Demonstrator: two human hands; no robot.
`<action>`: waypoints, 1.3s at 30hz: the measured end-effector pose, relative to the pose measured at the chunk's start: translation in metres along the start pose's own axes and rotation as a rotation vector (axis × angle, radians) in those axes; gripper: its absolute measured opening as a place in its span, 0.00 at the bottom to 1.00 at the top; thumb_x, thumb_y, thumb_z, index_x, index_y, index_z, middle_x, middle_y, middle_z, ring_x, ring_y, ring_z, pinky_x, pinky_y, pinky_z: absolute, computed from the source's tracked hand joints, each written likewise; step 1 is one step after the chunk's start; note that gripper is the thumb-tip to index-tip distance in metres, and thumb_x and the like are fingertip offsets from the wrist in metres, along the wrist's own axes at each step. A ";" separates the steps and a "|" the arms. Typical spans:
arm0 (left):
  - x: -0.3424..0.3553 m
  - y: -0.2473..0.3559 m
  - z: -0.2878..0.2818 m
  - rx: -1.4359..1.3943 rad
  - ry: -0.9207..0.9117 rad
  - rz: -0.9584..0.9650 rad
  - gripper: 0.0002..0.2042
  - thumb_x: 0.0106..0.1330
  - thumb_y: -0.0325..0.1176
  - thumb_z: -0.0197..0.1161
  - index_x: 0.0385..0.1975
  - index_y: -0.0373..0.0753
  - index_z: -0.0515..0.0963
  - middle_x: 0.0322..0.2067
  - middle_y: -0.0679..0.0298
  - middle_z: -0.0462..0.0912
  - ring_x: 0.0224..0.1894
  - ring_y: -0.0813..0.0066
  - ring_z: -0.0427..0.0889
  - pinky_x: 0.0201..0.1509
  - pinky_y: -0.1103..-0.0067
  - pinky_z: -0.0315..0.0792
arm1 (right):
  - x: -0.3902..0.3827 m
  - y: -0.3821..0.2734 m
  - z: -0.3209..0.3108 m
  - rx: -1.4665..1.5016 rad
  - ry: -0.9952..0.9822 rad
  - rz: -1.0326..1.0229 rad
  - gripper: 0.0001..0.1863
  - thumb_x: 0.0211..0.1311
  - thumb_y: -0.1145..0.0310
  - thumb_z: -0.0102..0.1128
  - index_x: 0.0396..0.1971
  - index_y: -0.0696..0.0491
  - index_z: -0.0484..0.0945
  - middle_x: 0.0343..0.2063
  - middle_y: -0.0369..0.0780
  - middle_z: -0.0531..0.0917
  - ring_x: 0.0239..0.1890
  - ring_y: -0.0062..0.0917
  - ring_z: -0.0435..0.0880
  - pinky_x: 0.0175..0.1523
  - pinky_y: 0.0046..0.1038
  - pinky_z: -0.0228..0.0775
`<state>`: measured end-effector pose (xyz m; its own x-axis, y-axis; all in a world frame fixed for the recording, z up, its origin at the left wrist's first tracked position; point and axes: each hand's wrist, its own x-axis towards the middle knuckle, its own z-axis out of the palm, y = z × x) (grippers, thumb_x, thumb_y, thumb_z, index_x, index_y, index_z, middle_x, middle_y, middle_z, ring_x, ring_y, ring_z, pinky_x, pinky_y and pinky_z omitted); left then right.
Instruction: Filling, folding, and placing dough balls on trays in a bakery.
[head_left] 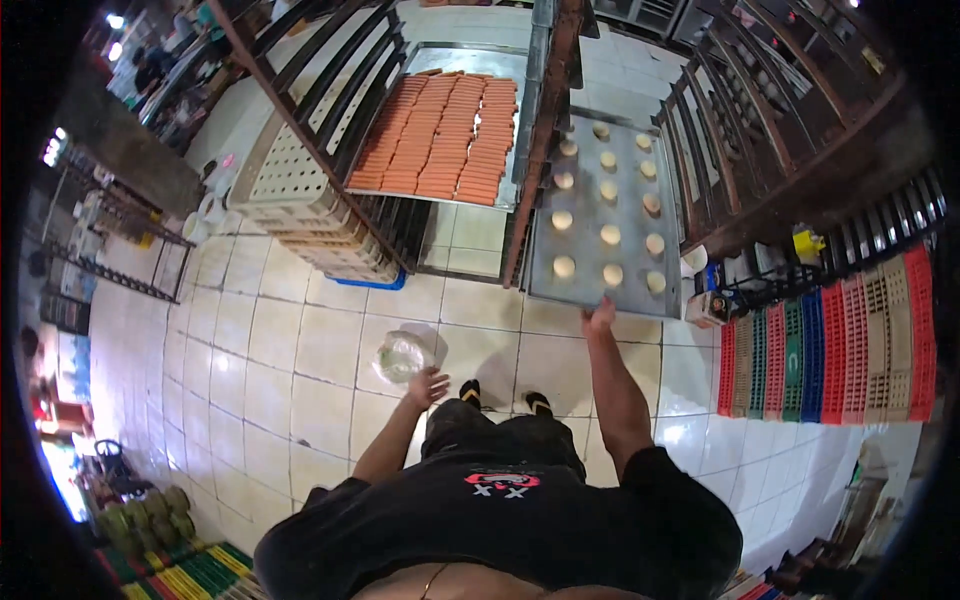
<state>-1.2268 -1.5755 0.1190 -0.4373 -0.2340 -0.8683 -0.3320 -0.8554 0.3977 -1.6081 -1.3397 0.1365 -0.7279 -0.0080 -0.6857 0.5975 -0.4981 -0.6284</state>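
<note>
Two bare hands are out in front of the person, well apart. The right hand (600,317) reaches far forward and grips the near edge of a flat grey metal baking tray (583,265), its fingers closed over the rim. That tray carries pale round dough pieces (611,235) set in three rows, and it juts out toward the person from a dark metal rack (535,150). The left hand (428,386) is lower and nearer, its fingers curled on a crumpled clear plastic bag (401,356), which hangs above the cream tiled floor (280,350); how firmly they pinch it I cannot tell.

Left of the grey tray, further in the same rack, a second metal tray (520,100) is packed with rows of orange sausage-like sticks (440,135). A stack of beige perforated plastic crates (300,200) stands at the far left. On the right, upright plastic crates in red, green and blue (830,350) are lined side by side.
</note>
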 end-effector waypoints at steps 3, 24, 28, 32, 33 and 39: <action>-0.027 -0.019 -0.028 -0.194 0.123 0.153 0.22 0.68 0.41 0.46 0.58 0.36 0.61 0.50 0.50 0.76 0.47 0.56 0.77 0.48 0.66 0.74 | 0.029 -0.014 0.032 -0.194 0.008 0.050 0.16 0.65 0.55 0.48 0.47 0.46 0.72 0.43 0.34 0.75 0.45 0.27 0.73 0.48 0.34 0.67; -0.389 -0.281 0.108 -1.150 -0.593 1.002 0.31 0.70 0.57 0.39 0.58 0.35 0.67 0.50 0.52 0.76 0.55 0.59 0.74 0.62 0.64 0.64 | -0.337 0.129 -0.170 -1.451 -2.007 -1.213 0.25 0.65 0.58 0.49 0.59 0.54 0.67 0.59 0.47 0.69 0.62 0.45 0.64 0.65 0.51 0.50; -0.441 -0.430 0.055 -1.137 0.135 1.510 0.24 0.72 0.49 0.42 0.54 0.35 0.69 0.49 0.54 0.77 0.54 0.63 0.75 0.62 0.66 0.65 | -0.433 0.183 -0.260 -1.434 -2.372 -0.771 0.25 0.65 0.59 0.50 0.58 0.57 0.66 0.59 0.51 0.67 0.62 0.46 0.64 0.64 0.46 0.54; -0.439 -0.594 0.019 -1.545 0.770 1.044 0.18 0.67 0.46 0.53 0.50 0.40 0.74 0.49 0.62 0.77 0.54 0.71 0.72 0.57 0.70 0.66 | -0.607 0.163 -0.385 -0.895 -2.952 -0.283 0.24 0.63 0.65 0.52 0.57 0.58 0.67 0.60 0.53 0.65 0.62 0.47 0.63 0.64 0.41 0.55; -0.425 -0.628 0.025 -1.598 0.812 1.055 0.18 0.67 0.46 0.53 0.50 0.40 0.74 0.49 0.62 0.77 0.54 0.71 0.72 0.57 0.70 0.66 | -0.639 0.155 -0.420 -0.710 -3.090 -0.153 0.26 0.60 0.66 0.55 0.58 0.57 0.67 0.61 0.54 0.64 0.62 0.46 0.63 0.64 0.41 0.55; -0.483 -0.729 0.000 -1.600 0.527 1.879 0.25 0.67 0.54 0.47 0.57 0.43 0.68 0.57 0.62 0.71 0.58 0.69 0.68 0.58 0.66 0.65 | -0.734 0.205 -0.527 0.462 -3.570 0.145 0.25 0.61 0.59 0.54 0.56 0.56 0.70 0.57 0.47 0.71 0.61 0.48 0.65 0.63 0.47 0.54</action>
<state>-0.7732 -0.8392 0.2484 0.7914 -0.5952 -0.1398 0.6090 0.7474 0.2655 -0.7739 -0.9787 0.3171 0.6196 0.5094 0.5972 0.7839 -0.3643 -0.5027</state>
